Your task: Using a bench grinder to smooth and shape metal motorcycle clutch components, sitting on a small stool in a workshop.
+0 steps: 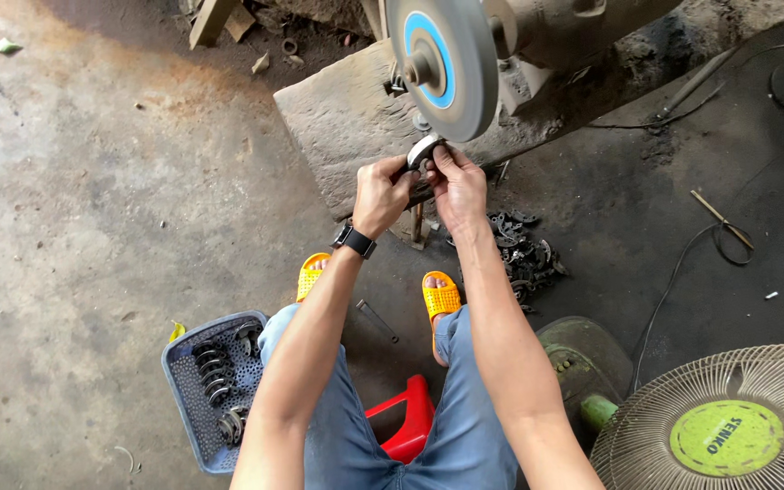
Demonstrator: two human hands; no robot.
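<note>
Gripping 1 small curved silver metal ring [425,151] between them, left hand [381,194] and right hand [457,186] press it at 6 o'clock beneath the grey grinding wheel with blue centre [442,63].

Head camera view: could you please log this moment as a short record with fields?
left hand: grips the metal ring, wristwatch on its wrist
right hand: grips the same ring
ring: held at the lower edge of the grinding wheel
basket: blue, holds dark metal parts, at the person's left
floor pile: dark parts beyond the right foot
fan: bottom right
</note>
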